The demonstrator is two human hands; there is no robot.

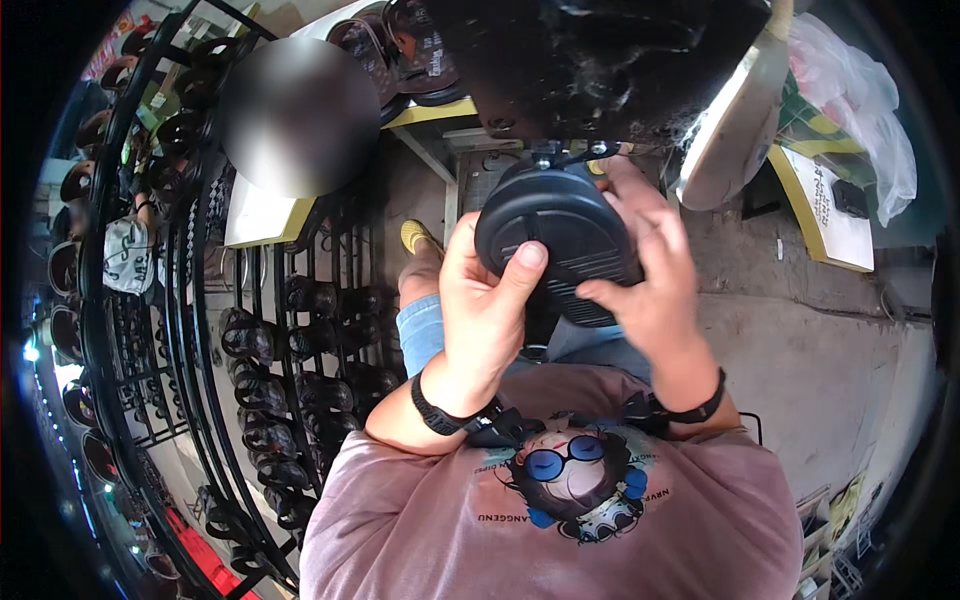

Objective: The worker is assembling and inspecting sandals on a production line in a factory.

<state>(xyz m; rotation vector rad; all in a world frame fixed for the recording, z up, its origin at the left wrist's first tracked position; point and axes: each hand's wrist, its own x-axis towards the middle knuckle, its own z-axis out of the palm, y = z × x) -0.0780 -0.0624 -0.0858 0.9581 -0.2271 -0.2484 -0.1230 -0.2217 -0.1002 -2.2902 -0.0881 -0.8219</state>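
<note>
A black shoe is held between my two hands below the dark machine head, its ridged sole turned up toward me. Its upper is hidden underneath. My left hand grips the near left edge, with the thumb lying flat on the tread. On the right side, my right hand is closed round the edge, and its thumb rests on the ridges near the lower end. The fingers of that hand look slightly blurred. The shoe's far end is close under a metal fitting; I cannot tell whether they touch.
Above hangs a dark, scuffed machine body, with a pale rounded plate at its right. Brown sandals stand on a yellow-edged table. Black racks with many dark sandals fill the left. A yellow-edged board and plastic bag are right.
</note>
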